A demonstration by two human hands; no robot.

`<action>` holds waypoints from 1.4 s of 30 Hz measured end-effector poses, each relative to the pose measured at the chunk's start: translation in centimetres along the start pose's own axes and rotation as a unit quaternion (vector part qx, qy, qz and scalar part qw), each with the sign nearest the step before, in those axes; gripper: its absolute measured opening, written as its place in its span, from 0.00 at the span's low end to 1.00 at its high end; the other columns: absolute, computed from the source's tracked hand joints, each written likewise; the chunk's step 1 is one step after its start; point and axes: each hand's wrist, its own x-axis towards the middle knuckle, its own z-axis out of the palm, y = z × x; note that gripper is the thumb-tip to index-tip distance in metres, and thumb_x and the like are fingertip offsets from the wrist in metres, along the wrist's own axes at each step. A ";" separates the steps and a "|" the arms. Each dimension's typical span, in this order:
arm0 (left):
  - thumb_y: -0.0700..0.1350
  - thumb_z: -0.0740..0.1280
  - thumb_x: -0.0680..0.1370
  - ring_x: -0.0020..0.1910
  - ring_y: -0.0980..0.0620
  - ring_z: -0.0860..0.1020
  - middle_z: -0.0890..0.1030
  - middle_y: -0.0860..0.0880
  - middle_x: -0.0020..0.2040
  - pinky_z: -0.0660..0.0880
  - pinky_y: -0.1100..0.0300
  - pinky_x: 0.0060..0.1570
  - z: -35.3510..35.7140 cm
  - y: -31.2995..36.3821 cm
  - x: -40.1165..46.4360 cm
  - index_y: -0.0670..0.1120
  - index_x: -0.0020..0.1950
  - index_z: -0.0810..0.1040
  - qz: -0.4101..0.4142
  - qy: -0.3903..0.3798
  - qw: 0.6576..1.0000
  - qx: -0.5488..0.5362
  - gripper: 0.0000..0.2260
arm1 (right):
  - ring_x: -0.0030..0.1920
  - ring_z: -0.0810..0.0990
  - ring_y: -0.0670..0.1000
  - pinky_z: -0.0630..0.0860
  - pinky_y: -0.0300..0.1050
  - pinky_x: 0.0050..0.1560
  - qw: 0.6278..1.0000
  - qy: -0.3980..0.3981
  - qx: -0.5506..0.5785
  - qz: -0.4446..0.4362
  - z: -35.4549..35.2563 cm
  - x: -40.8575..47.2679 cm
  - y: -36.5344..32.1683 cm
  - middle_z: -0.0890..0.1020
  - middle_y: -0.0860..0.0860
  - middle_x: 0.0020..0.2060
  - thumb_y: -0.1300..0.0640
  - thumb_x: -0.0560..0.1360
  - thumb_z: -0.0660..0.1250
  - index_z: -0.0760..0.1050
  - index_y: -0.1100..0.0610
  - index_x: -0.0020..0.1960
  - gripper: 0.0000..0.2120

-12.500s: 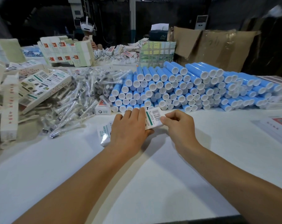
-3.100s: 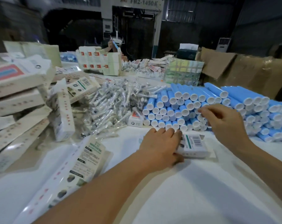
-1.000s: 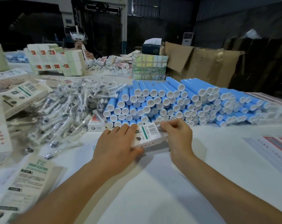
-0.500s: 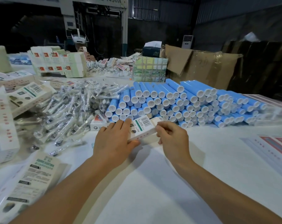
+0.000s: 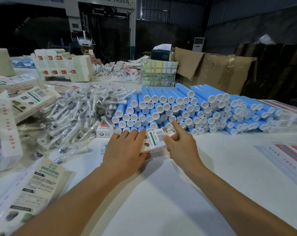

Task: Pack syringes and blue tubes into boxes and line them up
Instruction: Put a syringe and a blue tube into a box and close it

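My left hand [image 5: 125, 150] lies flat over the left end of the box [image 5: 154, 139] on the surface [image 5: 161, 193], fingers straight and close together, pinning it; its long axis runs left to right between my hands. My right hand [image 5: 181, 145] holds the box's right end, index finger stretched toward the blue tubes [image 5: 187, 108] just behind. Half a second ago that finger was curled.
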 end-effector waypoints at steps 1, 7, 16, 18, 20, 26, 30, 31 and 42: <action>0.66 0.59 0.75 0.60 0.50 0.69 0.71 0.54 0.64 0.63 0.56 0.54 0.0 0.1 0.0 0.51 0.73 0.58 0.003 -0.001 1.000 0.002 0.31 | 0.36 0.76 0.45 0.73 0.35 0.31 1.000 0.001 -0.001 0.001 0.0 0.1 0.0 0.76 0.49 0.35 0.60 0.77 0.63 0.65 0.51 0.73 0.25; 0.66 0.58 0.75 0.60 0.51 0.69 0.70 0.54 0.65 0.63 0.56 0.54 0.0 0.4 -0.1 0.52 0.73 0.58 0.003 0.004 1.000 0.002 0.31 | 0.48 0.80 0.47 0.74 0.33 0.37 0.998 0.021 0.057 0.020 0.3 -0.1 0.4 0.81 0.50 0.47 0.62 0.76 0.64 0.78 0.53 0.50 0.07; 0.65 0.58 0.76 0.59 0.50 0.70 0.71 0.53 0.64 0.64 0.55 0.54 0.0 0.9 -0.2 0.50 0.73 0.58 -0.004 -0.001 1.000 0.002 0.31 | 0.50 0.79 0.48 0.77 0.39 0.43 0.999 0.014 0.033 0.005 0.5 -0.3 0.3 0.79 0.51 0.51 0.61 0.77 0.63 0.75 0.44 0.39 0.13; 0.64 0.60 0.75 0.59 0.50 0.70 0.72 0.53 0.63 0.64 0.56 0.53 -0.1 0.8 -0.2 0.50 0.73 0.60 -0.014 0.005 1.000 -0.016 0.31 | 0.50 0.78 0.47 0.77 0.42 0.47 0.999 0.036 -0.008 -0.031 -0.2 -0.1 0.1 0.78 0.48 0.50 0.56 0.76 0.66 0.79 0.48 0.48 0.05; 0.64 0.62 0.74 0.59 0.50 0.71 0.73 0.53 0.62 0.65 0.55 0.52 -0.2 0.6 -0.1 0.50 0.72 0.63 -0.030 0.014 0.998 -0.044 0.31 | 0.53 0.74 0.47 0.73 0.44 0.53 0.992 0.098 -0.053 -0.050 -0.7 0.5 0.4 0.73 0.47 0.53 0.49 0.74 0.69 0.74 0.50 0.63 0.19; 0.66 0.61 0.74 0.59 0.49 0.71 0.73 0.53 0.62 0.65 0.54 0.54 -0.1 1.2 -0.1 0.51 0.73 0.62 -0.023 0.007 0.998 -0.051 0.32 | 0.45 0.84 0.61 0.81 0.57 0.45 0.828 -0.089 0.475 0.284 -0.4 0.6 -0.4 0.84 0.62 0.48 0.50 0.67 0.71 0.75 0.63 0.57 0.23; 0.64 0.59 0.76 0.60 0.51 0.69 0.71 0.54 0.64 0.63 0.56 0.54 0.0 1.4 -0.2 0.51 0.75 0.57 -0.013 0.012 0.999 -0.043 0.31 | 0.40 0.85 0.58 0.82 0.55 0.39 0.871 -0.048 0.445 0.203 0.3 0.7 0.0 0.85 0.60 0.41 0.66 0.74 0.67 0.75 0.63 0.50 0.05; 0.64 0.58 0.76 0.60 0.51 0.69 0.70 0.54 0.64 0.63 0.56 0.54 -0.1 1.5 -0.2 0.50 0.75 0.57 -0.009 0.014 0.999 -0.041 0.31 | 0.40 0.85 0.57 0.82 0.54 0.41 0.898 -0.024 0.400 0.180 0.4 0.6 0.0 0.85 0.59 0.41 0.68 0.74 0.66 0.75 0.61 0.49 0.06; 0.64 0.61 0.75 0.58 0.49 0.70 0.72 0.51 0.62 0.64 0.55 0.53 -0.6 1.7 -0.1 0.47 0.73 0.62 0.019 0.004 0.999 -0.049 0.32 | 0.43 0.82 0.47 0.79 0.43 0.45 0.998 -0.039 0.019 -0.035 0.7 -1.1 -0.1 0.82 0.49 0.44 0.49 0.81 0.56 0.73 0.52 0.54 0.10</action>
